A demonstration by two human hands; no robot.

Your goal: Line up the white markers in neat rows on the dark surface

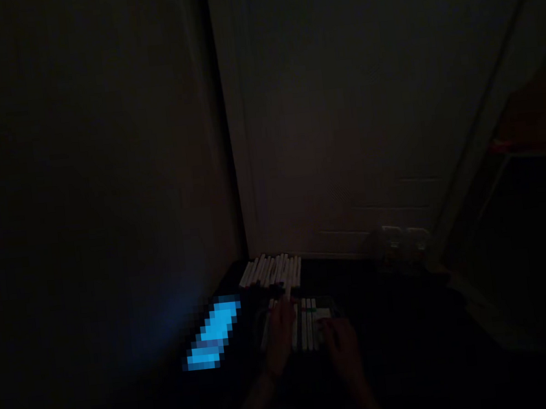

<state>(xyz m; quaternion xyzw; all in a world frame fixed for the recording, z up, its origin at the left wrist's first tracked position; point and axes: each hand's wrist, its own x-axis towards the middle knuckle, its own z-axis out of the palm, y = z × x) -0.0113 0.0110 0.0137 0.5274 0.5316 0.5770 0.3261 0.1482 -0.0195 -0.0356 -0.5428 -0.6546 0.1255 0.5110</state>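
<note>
The scene is very dark. My left hand [281,334] and my right hand [342,343] reach forward over a row of pale stick-like markers [306,323] lying side by side on a dark surface. A second row of the same pale markers [273,271] lies just beyond, near the wall. My left hand rests on the near row's left part, fingers pointing away. My right hand touches the near row's right end. Whether either hand grips a marker is lost in the darkness.
A glowing blue screen [214,335], pixelated, lies left of my left hand. A wall corner [230,170] rises behind the markers. A faint clear container [401,243] stands at the back right. A dark furniture edge [530,145] is at the right.
</note>
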